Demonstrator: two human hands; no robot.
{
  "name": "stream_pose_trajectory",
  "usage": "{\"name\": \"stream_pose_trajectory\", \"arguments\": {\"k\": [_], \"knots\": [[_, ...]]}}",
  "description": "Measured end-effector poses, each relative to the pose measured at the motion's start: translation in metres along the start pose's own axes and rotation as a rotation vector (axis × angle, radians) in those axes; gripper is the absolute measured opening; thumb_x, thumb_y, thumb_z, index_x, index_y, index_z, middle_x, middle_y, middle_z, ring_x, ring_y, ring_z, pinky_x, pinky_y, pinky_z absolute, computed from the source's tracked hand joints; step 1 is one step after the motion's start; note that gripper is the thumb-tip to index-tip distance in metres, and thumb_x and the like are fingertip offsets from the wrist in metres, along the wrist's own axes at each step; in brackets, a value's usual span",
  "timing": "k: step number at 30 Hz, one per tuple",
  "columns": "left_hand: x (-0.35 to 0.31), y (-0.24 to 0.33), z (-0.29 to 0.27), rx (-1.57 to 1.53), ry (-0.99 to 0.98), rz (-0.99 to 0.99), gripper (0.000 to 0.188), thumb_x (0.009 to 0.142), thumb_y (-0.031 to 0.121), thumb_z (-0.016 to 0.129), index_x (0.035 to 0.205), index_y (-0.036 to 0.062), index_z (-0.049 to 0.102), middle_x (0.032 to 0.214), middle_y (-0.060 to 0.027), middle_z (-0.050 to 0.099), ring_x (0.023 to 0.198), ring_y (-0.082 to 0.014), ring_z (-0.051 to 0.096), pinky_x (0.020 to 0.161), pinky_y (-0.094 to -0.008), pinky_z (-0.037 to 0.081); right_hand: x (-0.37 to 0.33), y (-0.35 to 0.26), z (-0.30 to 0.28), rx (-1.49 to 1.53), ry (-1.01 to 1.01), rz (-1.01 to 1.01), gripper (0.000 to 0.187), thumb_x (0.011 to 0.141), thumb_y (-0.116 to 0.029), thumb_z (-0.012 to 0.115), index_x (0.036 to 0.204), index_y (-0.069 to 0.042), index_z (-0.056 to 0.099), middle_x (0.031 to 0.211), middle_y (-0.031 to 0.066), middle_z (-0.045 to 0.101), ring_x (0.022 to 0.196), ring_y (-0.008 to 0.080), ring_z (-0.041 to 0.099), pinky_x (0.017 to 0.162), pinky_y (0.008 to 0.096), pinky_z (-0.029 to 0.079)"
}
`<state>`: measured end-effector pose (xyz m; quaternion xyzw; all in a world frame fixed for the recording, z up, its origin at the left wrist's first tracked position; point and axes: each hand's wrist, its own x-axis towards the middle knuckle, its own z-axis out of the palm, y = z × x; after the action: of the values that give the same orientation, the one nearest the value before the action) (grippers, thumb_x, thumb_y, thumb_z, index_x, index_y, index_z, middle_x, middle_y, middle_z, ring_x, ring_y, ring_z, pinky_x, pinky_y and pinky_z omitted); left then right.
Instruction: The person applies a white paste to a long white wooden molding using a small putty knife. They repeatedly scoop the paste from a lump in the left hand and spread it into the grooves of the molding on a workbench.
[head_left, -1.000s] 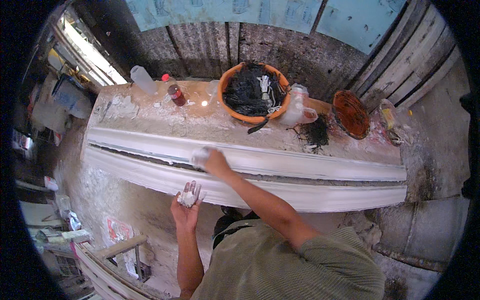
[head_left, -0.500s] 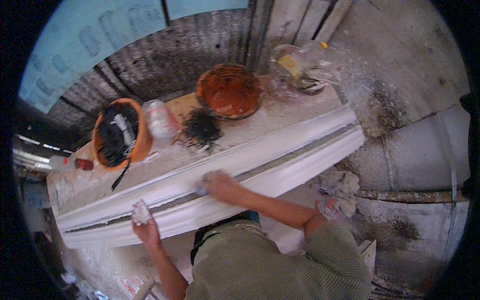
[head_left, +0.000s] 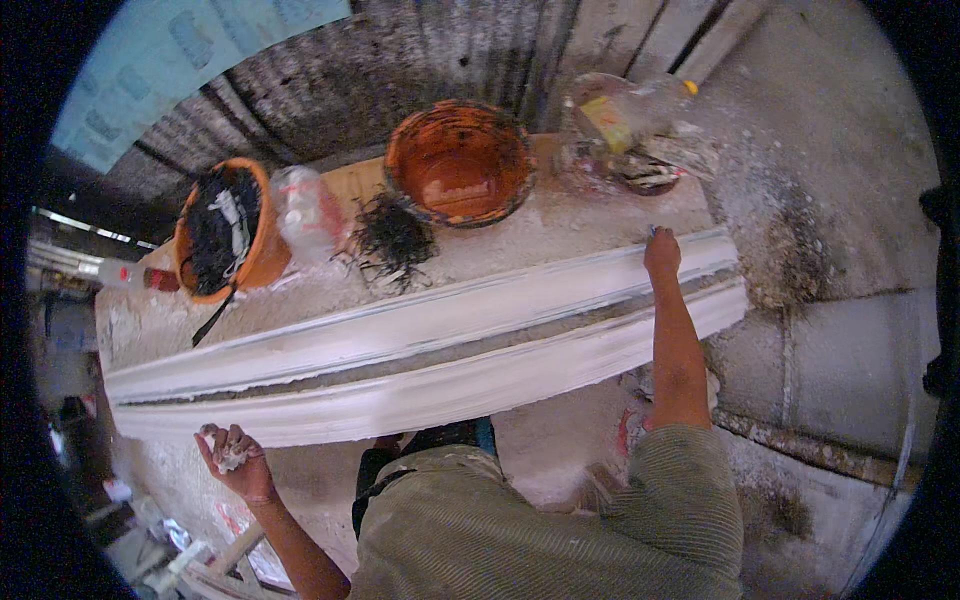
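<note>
Two long white moulding strips [head_left: 440, 313] lie side by side along the near part of a dusty bench [head_left: 620, 225], with a dark, rough gap between them. My right hand [head_left: 662, 257] is closed at the far right end of the upper strip, by its back edge. A small bluish bit shows at its fingertips, mostly hidden, and its kind is not clear. Off the left end of the lower strip, my left hand [head_left: 240, 474] is turned palm up. Its fingers curl round a crumpled whitish lump [head_left: 230, 452].
Behind the strips stand an orange tub [head_left: 262, 230] of dark stuff, a white plastic bag [head_left: 300, 215], a heap of black fibres [head_left: 392, 240] and an orange-brown basin [head_left: 460, 180]. Clear plastic wrapping [head_left: 600, 165] lies at the far right. A corrugated wall [head_left: 400, 70] backs the bench.
My right hand has swept from mid-strip to the far right end. My left hand has drawn down and left, off the lower strip, still holding the whitish lump. The view has shifted slightly.
</note>
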<state>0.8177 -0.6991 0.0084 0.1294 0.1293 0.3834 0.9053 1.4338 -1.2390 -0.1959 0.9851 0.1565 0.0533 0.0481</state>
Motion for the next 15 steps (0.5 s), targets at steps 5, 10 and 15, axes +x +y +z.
{"name": "stream_pose_trajectory", "arguments": {"k": [5, 10, 15], "knots": [[-0.022, 0.028, -0.014, 0.016, 0.042, 0.080, 0.034, 0.105, 0.034, 0.042, 0.108, 0.0056, 0.062, 0.062, 0.0025, 0.052, 0.063, -0.0109, 0.043, 0.057, -0.0273, 0.041, -0.034, -0.107, -0.010, 0.094, 0.046, -0.065, 0.016, 0.091, -0.014, 0.055, 0.096, 0.000, 0.062, 0.097, 0.0211, 0.063, 0.090, 0.0405, 0.065, 0.077, 0.0475, 0.055], [-0.055, 0.078, -0.043, -0.043, 0.179, 0.237, 0.034, 0.102, 0.035, 0.049, 0.109, 0.0059, 0.064, 0.067, 0.0031, 0.053, 0.064, -0.0117, 0.042, 0.056, -0.0274, 0.037, -0.098, -0.279, -0.042, 0.325, 0.016, -0.239, 0.015, 0.085, -0.011, 0.058, 0.092, 0.000, 0.065, 0.095, 0.0234, 0.063, 0.087, 0.0413, 0.065, 0.076, 0.0486, 0.054], [-0.092, 0.158, -0.108, -0.102, 0.376, 0.418, 0.029, 0.100, 0.029, 0.053, 0.111, 0.0039, 0.063, 0.072, 0.0001, 0.049, 0.063, -0.0117, 0.039, 0.052, -0.0258, 0.034, -0.179, -0.505, -0.067, 0.467, 0.122, -0.483, 0.016, 0.082, -0.009, 0.059, 0.089, 0.003, 0.066, 0.089, 0.0245, 0.066, 0.080, 0.0402, 0.066, 0.073, 0.0476, 0.055]]}}
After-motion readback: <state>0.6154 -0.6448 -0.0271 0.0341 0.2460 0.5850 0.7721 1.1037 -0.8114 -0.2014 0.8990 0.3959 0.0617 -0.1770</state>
